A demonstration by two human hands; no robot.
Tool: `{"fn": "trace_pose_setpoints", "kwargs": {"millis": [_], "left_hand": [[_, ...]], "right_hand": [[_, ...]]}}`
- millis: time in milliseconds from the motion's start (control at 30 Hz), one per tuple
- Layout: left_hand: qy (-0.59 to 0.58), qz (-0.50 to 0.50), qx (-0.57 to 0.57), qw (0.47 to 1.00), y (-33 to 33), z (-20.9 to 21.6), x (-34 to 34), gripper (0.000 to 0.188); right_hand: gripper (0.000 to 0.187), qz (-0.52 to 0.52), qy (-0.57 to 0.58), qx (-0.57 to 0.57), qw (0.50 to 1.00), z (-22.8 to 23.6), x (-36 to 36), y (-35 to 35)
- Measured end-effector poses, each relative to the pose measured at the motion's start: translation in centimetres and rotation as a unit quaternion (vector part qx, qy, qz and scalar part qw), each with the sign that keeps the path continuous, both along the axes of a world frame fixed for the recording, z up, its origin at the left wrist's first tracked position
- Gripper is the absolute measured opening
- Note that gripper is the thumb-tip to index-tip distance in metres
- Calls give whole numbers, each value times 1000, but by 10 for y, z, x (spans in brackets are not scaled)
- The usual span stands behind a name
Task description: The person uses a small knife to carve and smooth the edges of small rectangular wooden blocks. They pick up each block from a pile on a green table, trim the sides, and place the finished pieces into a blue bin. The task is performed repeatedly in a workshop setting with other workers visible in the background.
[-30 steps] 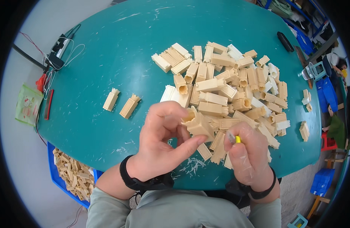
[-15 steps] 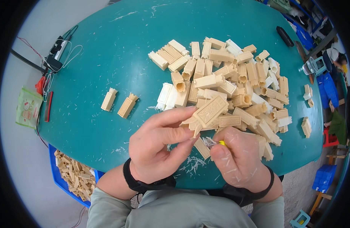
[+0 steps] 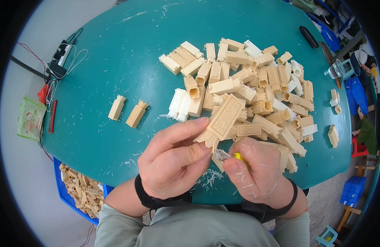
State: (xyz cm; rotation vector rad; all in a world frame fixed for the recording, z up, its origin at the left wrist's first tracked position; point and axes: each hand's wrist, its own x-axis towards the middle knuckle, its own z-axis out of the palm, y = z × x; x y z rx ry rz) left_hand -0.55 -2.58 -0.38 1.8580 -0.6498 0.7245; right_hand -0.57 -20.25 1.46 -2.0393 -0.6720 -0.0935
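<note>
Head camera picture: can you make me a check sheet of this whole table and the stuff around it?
Surface: round teal table, dusted with pale shavings.
Job's things: beige moulded plastic piece; yellow-handled trimming tool.
Clutter: heap of beige pieces; two separate pieces.
Grippers: left hand holds the piece; right hand holds the tool.
Cables: power strip with cords at the left edge.
Surroundings: blue bin of pieces; blue crates.

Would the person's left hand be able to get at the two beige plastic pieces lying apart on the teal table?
Probably yes: nothing lies between the left hand and the two beige pieces, though its fingers currently hold a beige moulded block.
</note>
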Motion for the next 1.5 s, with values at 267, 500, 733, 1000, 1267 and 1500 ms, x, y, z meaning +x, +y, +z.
{"fn": "trace_pose_setpoints", "kwargs": {"millis": [267, 500, 733, 1000, 1267, 1500], "left_hand": [[-10, 13, 20, 1000, 1, 1, -3, 23], [8, 11, 24, 1000, 3, 6, -5, 23], [99, -112, -131, 980, 0, -1, 3, 20], [140, -97, -68, 983, 3, 3, 7, 25], [299, -191, -97, 930, 2, 1, 2, 39], [284, -228, -182, 913, 4, -1, 6, 35]], "right_hand": [[28, -25, -48, -29, 998, -3, 1, 0], [29, -40, -59, -17, 997, -6, 3, 1], [24, -86, 146, 145, 975, 9, 7, -11], [25, -137, 150, 179, 963, 6, 6, -10], [33, -42, 69, 83, 993, 1, 5, -6], [30, -49, 125, 107, 985, 5, 5, -10]]}}
